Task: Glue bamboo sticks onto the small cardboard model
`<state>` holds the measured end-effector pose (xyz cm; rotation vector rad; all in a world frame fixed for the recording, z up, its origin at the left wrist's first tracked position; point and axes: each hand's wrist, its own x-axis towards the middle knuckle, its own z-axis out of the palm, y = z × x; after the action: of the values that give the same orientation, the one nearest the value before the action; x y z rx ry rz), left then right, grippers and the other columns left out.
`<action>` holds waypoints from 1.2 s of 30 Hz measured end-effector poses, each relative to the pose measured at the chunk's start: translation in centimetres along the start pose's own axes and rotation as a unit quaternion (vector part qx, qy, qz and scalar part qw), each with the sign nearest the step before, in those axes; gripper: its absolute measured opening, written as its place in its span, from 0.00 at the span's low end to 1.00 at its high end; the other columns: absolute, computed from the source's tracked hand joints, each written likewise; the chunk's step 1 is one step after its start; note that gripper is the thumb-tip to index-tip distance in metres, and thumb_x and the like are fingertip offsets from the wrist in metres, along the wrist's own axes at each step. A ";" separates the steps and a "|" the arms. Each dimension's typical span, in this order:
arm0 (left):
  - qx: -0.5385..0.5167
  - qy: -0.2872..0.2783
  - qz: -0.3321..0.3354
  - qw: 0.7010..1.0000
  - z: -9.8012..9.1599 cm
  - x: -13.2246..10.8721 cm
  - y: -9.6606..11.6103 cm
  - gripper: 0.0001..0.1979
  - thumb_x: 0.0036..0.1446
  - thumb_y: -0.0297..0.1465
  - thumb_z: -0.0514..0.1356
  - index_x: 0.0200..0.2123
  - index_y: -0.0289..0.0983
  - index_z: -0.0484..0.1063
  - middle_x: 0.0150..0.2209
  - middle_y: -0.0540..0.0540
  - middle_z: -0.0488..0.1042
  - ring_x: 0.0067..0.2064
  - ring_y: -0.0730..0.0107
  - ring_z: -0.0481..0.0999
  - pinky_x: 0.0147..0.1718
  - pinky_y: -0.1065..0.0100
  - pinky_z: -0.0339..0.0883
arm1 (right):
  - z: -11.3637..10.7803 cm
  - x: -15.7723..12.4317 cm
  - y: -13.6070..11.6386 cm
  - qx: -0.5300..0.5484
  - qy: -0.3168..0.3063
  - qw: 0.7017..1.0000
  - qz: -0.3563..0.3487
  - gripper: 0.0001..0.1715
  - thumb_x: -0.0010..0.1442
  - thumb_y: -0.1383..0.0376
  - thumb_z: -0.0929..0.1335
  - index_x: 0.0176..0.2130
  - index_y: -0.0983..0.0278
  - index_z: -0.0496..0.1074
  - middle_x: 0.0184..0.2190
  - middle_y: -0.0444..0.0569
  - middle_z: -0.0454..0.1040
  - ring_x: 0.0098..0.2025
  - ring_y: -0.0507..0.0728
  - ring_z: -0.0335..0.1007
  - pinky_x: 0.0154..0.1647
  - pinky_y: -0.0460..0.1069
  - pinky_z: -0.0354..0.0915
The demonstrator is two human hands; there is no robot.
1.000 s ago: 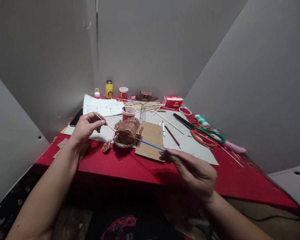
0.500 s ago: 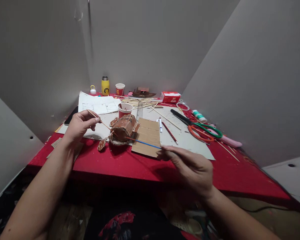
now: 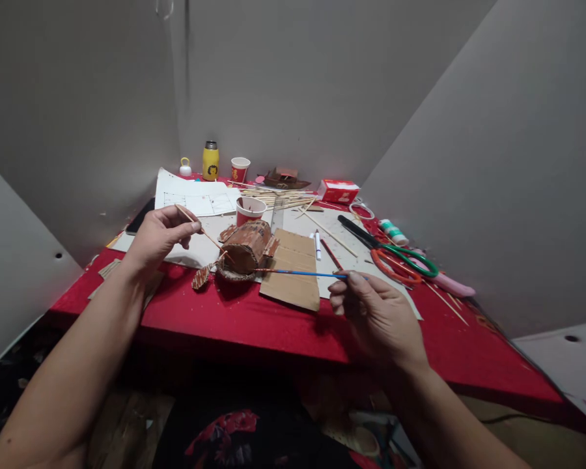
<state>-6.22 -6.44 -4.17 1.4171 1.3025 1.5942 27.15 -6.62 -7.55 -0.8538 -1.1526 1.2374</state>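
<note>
A brown-painted cardboard model [image 3: 254,240] with a rounded body and an open front lies near the table's front edge. A small striped flap [image 3: 202,277] sticks out at its front left. My left hand [image 3: 162,240] pinches a thin wooden stick [image 3: 208,236], whose far end reaches into the model's opening. Between the fingers of my right hand [image 3: 383,311] is a slim blue paintbrush [image 3: 305,273]. Its tip points left, close to the opening's right edge; whether it touches cannot be told. A piece of brown cardboard [image 3: 293,286] lies below the brush.
Behind the model stands a paper cup [image 3: 251,212]. Large scissors [image 3: 395,246], a white marker [image 3: 318,245] and a dark red pencil [image 3: 331,254] lie to the right. Farther back are bamboo sticks [image 3: 278,197], a yellow bottle [image 3: 210,161] and a model boat [image 3: 287,179].
My right hand has moved right and slightly up with the paintbrush, drawing its tip back toward the opening's right edge. The brush is now nearly level. My left hand keeps its pinch on the stick.
</note>
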 end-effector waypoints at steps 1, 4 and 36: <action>-0.001 -0.002 0.000 1.000 0.0 0.0 0.0 0.05 0.45 0.30 0.69 0.26 0.35 0.76 0.24 0.48 0.75 0.21 0.77 0.66 0.21 0.71 0.60 | 0.1 0.0 0.0 0.005 0.007 1.000 0.006 0.15 0.48 0.56 0.79 0.28 0.64 0.79 0.22 0.48 0.80 0.17 0.49 0.72 0.16 0.40 0.68; 0.000 -0.003 0.002 1.000 0.0 -0.1 0.1 0.05 0.46 0.29 0.68 0.26 0.35 0.76 0.24 0.49 0.74 0.20 0.78 0.65 0.21 0.72 0.60 | 0.5 -0.1 0.0 0.015 0.032 0.999 0.024 0.18 0.44 0.54 0.80 0.26 0.65 0.79 0.21 0.47 0.79 0.17 0.48 0.71 0.16 0.40 0.67; 0.010 -0.008 0.009 1.000 0.1 -0.1 0.5 0.08 0.43 0.30 0.69 0.21 0.34 0.73 0.21 0.49 0.74 0.19 0.79 0.66 0.19 0.73 0.60 | 0.9 -2.3 0.9 -0.325 -0.111 0.831 -0.437 0.22 0.59 0.77 0.70 0.48 0.57 0.79 0.33 0.45 0.84 0.32 0.55 0.82 0.33 0.47 0.78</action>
<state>-6.01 -6.71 -3.71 1.4539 1.3035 1.5819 26.16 -8.78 -8.62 -0.5209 -1.9177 0.1565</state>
